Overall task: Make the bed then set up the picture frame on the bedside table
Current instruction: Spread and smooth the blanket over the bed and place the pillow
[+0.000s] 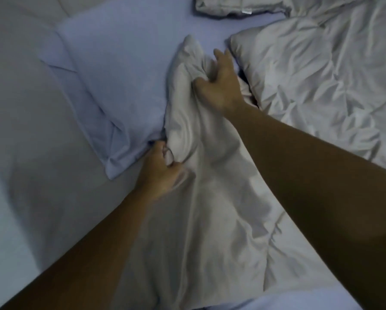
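Note:
A crumpled pale grey duvet runs from the bottom centre up the middle of the bed and spreads in folds over the right side. My left hand is clenched on its edge beside a lilac pillow. My right hand grips a bunched corner of the same duvet further up, thumb pressed into the cloth and fingers partly spread. A lilac sheet covers the mattress. The picture frame and the bedside table are out of view.
A folded grey cloth lies at the top edge of the bed. At the left, a pale padded surface rises beside the pillow. The light is dim.

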`<state>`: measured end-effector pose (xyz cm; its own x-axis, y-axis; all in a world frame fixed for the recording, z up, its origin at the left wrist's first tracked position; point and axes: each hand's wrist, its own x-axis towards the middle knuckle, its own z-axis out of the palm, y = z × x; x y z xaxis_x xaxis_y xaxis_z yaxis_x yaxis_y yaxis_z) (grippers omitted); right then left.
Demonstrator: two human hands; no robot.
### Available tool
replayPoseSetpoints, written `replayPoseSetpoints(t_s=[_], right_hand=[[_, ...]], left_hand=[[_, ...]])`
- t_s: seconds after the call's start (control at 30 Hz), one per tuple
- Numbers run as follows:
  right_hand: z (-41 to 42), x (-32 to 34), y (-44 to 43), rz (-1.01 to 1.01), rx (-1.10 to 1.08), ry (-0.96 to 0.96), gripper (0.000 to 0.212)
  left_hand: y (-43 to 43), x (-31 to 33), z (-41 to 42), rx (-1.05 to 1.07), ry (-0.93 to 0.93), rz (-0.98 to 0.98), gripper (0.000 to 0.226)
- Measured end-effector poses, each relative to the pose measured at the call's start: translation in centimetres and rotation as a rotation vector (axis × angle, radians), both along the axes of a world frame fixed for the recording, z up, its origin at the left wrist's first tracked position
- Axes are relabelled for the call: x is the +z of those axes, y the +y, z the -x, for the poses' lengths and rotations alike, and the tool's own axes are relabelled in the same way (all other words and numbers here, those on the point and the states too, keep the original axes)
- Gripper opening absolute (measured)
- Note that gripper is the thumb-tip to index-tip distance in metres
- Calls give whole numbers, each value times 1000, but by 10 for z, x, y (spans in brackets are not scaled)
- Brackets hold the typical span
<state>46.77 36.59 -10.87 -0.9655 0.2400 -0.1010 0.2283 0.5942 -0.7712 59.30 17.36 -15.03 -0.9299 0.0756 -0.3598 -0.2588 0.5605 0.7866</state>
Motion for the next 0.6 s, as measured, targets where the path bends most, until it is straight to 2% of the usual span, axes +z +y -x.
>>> replayPoseSetpoints(t_s=[0.1, 0.17, 0.23, 0.3, 0.37, 0.47, 0.6], right_hand=[[-22, -9, 0, 8, 37, -53, 95], [-48, -9, 4, -19, 30, -47, 81], [-80, -7, 7, -89, -20, -61, 57], [-116, -2, 11, -142, -69, -84, 43], [-149, 7, 14, -113, -115, -70, 42], [-195, 24, 12, -128, -113, -57, 41], [-266, 55, -7, -450, -111, 61, 32]], left_hand=[[-8, 5, -22, -31, -18, 129, 32], [-14, 9, -41, -11, -68, 153, 28], [-18, 14, -59, -19, -88, 171, 34], [-22, 21, -75, -40, -90, 202, 44], [-27, 30, -88, -68, -96, 211, 48], [-33, 45, -107, -111, -80, 175, 43], [-49, 84, -144, -161, -85, 114, 32]])
